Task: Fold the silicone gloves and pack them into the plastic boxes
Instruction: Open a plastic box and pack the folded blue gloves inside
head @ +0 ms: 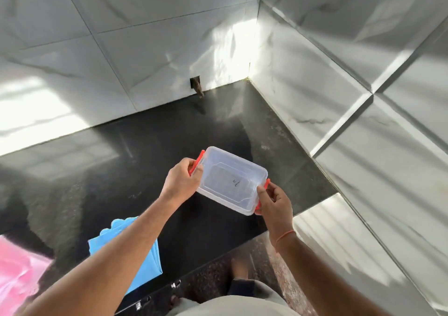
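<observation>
Overhead, a dark stone counter [150,151] is seen running into a tiled corner, and most of its surface is kept bare, presumably so that folding and packing can be done on it. At its near left edge a pink glove [19,274] is laid flat, only partly in view, and just beside it, toward the near edge, a blue glove [145,262] is spread flat with one forearm crossing above it; both appear unfolded, so the folding is judged not yet begun. Above the counter's near right part, a clear plastic box [230,180] with its lid seated is held up off the surface and tilted toward the camera, probably so that the red clips [197,161] at its two short ends can be reached at once. The left hand [181,180] is closed around the far-left end, fingers curled over that clip. The right hand [275,201] is pinched on the near-right clip, thumb and fingertips pressed to it. No glove is seen inside, and opening the lid is judged to be the step in hand.
</observation>
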The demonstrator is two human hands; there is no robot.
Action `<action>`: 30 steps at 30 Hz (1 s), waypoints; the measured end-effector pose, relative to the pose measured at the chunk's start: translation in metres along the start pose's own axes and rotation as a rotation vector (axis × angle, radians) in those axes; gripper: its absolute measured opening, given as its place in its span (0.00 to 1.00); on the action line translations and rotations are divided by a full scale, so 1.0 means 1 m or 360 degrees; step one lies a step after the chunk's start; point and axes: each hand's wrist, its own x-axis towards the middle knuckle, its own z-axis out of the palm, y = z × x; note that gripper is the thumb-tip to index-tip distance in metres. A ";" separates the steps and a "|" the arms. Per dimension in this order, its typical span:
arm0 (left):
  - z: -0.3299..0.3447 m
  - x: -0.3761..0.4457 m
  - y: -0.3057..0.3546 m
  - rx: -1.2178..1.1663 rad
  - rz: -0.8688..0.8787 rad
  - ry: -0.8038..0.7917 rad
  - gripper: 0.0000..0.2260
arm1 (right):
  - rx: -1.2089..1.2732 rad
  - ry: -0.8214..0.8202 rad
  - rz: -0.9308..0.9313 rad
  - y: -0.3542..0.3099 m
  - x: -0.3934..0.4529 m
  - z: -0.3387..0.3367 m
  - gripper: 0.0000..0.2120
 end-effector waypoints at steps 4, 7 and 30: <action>-0.010 -0.044 -0.035 0.0095 -0.0222 0.0193 0.20 | -0.0430 -0.0298 -0.0194 -0.008 0.023 0.011 0.22; -0.007 -0.075 -0.049 0.0154 -0.0333 0.0301 0.25 | -0.0755 -0.0490 -0.0455 -0.013 0.031 0.024 0.18; 0.010 -0.111 -0.068 -0.0873 -0.0707 0.0370 0.19 | -0.0748 -0.0736 -0.0211 -0.028 0.045 0.038 0.21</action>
